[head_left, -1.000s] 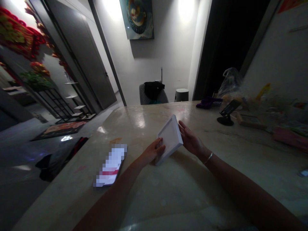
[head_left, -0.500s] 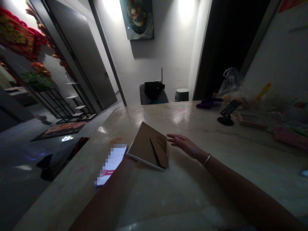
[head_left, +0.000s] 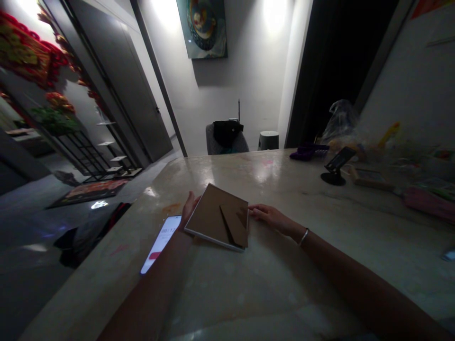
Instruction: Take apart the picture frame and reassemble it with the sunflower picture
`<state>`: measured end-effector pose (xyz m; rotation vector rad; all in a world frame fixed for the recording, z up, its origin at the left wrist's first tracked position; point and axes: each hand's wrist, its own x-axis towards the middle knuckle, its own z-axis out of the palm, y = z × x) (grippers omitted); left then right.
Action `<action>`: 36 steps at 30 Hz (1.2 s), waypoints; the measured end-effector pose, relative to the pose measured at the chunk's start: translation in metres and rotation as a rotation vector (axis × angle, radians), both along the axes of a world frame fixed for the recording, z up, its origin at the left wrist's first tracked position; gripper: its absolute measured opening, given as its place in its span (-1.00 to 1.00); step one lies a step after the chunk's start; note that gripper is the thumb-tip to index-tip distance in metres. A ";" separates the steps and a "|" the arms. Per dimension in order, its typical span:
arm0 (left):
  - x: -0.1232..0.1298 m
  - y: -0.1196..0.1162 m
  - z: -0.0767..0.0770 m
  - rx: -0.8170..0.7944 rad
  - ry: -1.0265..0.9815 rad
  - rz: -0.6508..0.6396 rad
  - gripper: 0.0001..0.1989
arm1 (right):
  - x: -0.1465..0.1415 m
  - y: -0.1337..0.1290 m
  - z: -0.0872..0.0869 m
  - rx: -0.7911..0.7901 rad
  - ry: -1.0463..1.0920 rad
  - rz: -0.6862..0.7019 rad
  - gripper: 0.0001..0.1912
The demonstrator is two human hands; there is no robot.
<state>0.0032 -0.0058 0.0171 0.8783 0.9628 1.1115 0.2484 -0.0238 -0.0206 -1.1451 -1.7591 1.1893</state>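
A picture frame (head_left: 208,215) with a brown back and thin white edges lies tilted between my hands, back side up. Its brown stand flap (head_left: 232,226) is slightly raised. My left hand (head_left: 189,208) is at the frame's left edge, the thumb showing and the other fingers hidden beneath or behind it. At the right edge, my right hand (head_left: 266,216) touches the frame with its fingertips, and a bracelet circles that wrist. A lit phone (head_left: 161,241) lies beside my left forearm, which partly covers it.
On the marble table (head_left: 284,284), a black phone stand (head_left: 334,176), a purple item (head_left: 304,152), a wooden tray (head_left: 371,178) and a pink item (head_left: 424,203) sit to the right. A chair (head_left: 227,137) and stool (head_left: 269,140) are beyond the far edge.
My right hand has moved in from beside the frame to its right edge. My left hand now shows at the left edge. The frame has shifted slightly left.
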 end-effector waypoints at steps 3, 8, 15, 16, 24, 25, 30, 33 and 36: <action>-0.002 0.004 0.001 -0.127 -0.035 -0.107 -0.54 | 0.000 0.004 -0.005 0.057 -0.048 -0.047 -0.66; 0.008 0.012 -0.026 -0.006 0.169 0.050 -0.66 | 0.002 0.013 -0.014 0.183 -0.153 -0.265 -0.72; 0.015 0.019 -0.048 0.147 0.356 0.154 -0.67 | -0.002 0.002 -0.011 0.432 -0.402 -0.193 -0.70; 0.015 0.018 -0.047 0.133 0.342 0.148 -0.67 | -0.003 -0.001 -0.010 0.431 -0.428 -0.168 -0.67; 0.023 0.012 -0.037 -0.017 0.200 0.100 -0.73 | -0.012 -0.016 -0.003 0.442 -0.480 -0.080 -0.43; 0.023 0.011 -0.037 -0.024 0.182 0.075 -0.72 | -0.012 -0.017 -0.003 0.446 -0.474 -0.075 -0.42; 0.023 0.009 -0.037 -0.069 0.111 -0.016 -0.71 | -0.015 -0.017 -0.002 0.442 -0.478 -0.102 -0.56; 0.024 0.009 -0.038 -0.089 0.100 -0.021 -0.75 | -0.015 -0.016 -0.002 0.453 -0.482 -0.121 -0.61; 0.025 0.009 -0.039 -0.077 0.087 -0.035 -0.76 | -0.016 -0.016 -0.002 0.474 -0.459 -0.113 -0.63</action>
